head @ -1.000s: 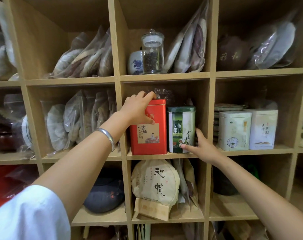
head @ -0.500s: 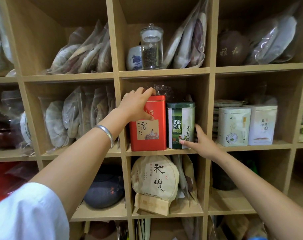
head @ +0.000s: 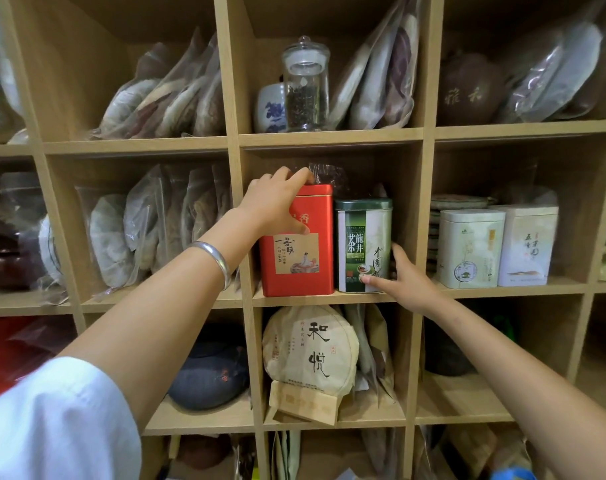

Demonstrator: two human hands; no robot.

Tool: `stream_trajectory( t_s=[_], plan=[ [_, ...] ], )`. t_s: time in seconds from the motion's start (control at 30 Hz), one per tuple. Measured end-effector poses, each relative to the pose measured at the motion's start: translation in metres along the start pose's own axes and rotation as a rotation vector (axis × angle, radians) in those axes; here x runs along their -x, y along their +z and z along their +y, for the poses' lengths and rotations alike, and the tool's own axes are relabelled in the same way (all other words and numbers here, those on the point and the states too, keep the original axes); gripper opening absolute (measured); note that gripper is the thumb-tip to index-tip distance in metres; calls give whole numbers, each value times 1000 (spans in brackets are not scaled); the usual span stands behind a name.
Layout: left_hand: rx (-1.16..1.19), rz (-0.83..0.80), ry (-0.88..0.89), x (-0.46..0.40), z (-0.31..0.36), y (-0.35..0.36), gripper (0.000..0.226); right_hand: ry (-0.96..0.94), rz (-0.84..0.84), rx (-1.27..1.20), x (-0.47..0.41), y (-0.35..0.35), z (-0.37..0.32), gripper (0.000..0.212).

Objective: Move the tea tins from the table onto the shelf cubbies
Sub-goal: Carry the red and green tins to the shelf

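Under the left grip [head: 277,202] one tin [head: 296,251] stands; another tin [head: 362,244] sits just right of it, touching the right grip [head: 403,282].

The left hand [head: 277,202] covers the red tin's [head: 299,258] upper-left corner (its label partly hidden).
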State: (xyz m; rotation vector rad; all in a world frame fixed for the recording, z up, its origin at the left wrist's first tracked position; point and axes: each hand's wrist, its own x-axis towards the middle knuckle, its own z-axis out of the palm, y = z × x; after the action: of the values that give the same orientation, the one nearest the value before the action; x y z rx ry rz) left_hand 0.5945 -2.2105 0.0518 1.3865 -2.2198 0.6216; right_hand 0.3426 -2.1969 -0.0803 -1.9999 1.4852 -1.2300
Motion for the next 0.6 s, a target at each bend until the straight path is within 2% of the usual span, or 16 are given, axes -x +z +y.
stream_trajectory(
  t_s=[0.6],
  plan=[
    [-22, 5, 11, 1, 1, -2, 89, 3, -5, 8, 0, 0, -1, 85]
  ],
)
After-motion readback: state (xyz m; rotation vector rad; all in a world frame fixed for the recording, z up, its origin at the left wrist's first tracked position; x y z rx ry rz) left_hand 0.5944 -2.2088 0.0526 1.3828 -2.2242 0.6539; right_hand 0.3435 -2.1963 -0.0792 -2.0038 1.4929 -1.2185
